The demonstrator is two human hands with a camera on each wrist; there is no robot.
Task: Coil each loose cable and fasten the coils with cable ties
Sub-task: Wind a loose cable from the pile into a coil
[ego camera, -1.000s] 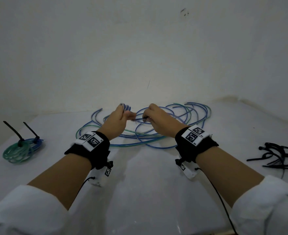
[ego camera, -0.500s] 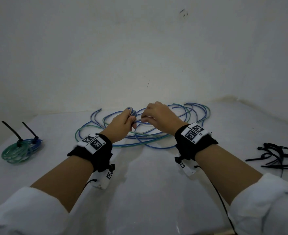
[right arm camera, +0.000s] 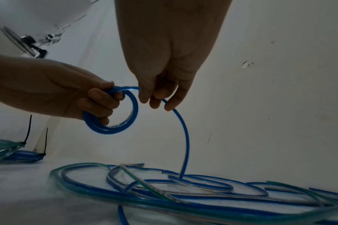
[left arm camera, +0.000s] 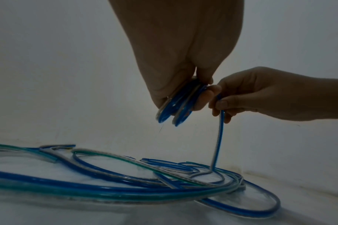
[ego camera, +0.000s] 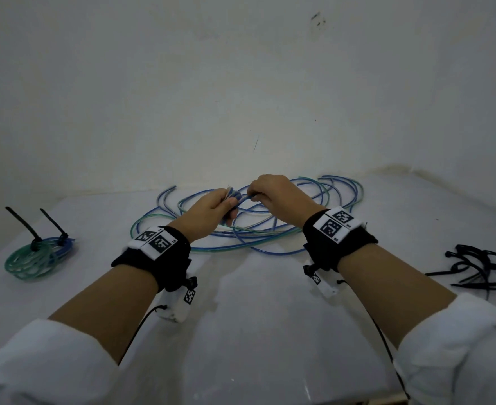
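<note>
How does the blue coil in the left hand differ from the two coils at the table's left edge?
The blue coil is held up by the left hand, untied and unfinished; the two coils lie on the table, each with a black tie. All are looped cable.

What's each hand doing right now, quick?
Left hand: closed, gripping a small coil of blue cable.
Right hand: closed, pinching the loose run of the same blue cable, which trails down to the table.
</note>
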